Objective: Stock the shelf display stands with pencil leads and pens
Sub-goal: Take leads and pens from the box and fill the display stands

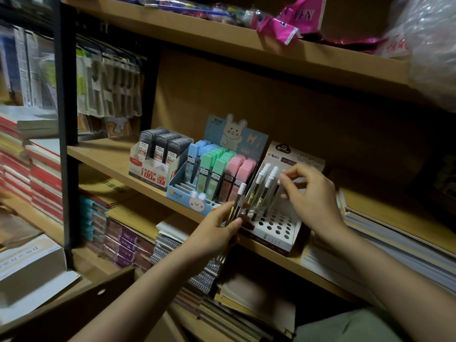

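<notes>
Left hand [217, 228] grips spare pens [238, 202] near the stand [276, 230]; right hand [308, 191] pinches one pen's cap over the holes. Light, stiff, slippery barrels: hold mid-barrel.

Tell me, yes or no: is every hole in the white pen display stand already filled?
No. The white pen display stand has many empty holes at its front; only the back rows hold white-capped pens.

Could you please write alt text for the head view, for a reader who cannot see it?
A person's right hand pinches a white-capped pen above a white display stand full of holes on a wooden shelf, while the left hand holds more pens. Beside it stand pastel lead cases in a rabbit box.
</notes>
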Demonstrator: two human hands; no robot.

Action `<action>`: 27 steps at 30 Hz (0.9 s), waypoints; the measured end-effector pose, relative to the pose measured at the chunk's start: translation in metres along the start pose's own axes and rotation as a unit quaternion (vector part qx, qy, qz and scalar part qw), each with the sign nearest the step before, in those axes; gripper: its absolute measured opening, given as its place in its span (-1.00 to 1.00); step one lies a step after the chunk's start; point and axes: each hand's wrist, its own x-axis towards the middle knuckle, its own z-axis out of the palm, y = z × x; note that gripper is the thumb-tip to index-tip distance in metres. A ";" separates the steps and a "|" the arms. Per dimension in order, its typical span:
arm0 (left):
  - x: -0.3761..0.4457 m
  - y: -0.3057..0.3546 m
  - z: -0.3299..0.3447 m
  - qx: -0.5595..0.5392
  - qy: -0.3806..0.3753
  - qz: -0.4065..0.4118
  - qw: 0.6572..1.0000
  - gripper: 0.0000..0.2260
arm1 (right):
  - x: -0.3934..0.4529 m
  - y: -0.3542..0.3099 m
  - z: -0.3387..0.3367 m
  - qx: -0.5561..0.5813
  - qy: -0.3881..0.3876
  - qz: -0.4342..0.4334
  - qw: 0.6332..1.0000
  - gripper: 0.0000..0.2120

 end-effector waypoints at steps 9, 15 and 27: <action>-0.007 0.007 0.001 -0.071 -0.057 0.032 0.995 -0.78 | -0.014 -0.022 -0.016 -0.003 0.029 0.008 1.000 -0.68; -0.012 0.016 0.009 -0.104 -0.145 0.052 0.983 -0.75 | -0.034 -0.048 -0.008 0.086 -0.086 0.018 0.992 -0.68; -0.019 0.018 0.007 -0.145 -0.152 0.008 0.978 -0.69 | -0.018 -0.048 -0.018 0.232 -0.069 0.078 0.967 -0.76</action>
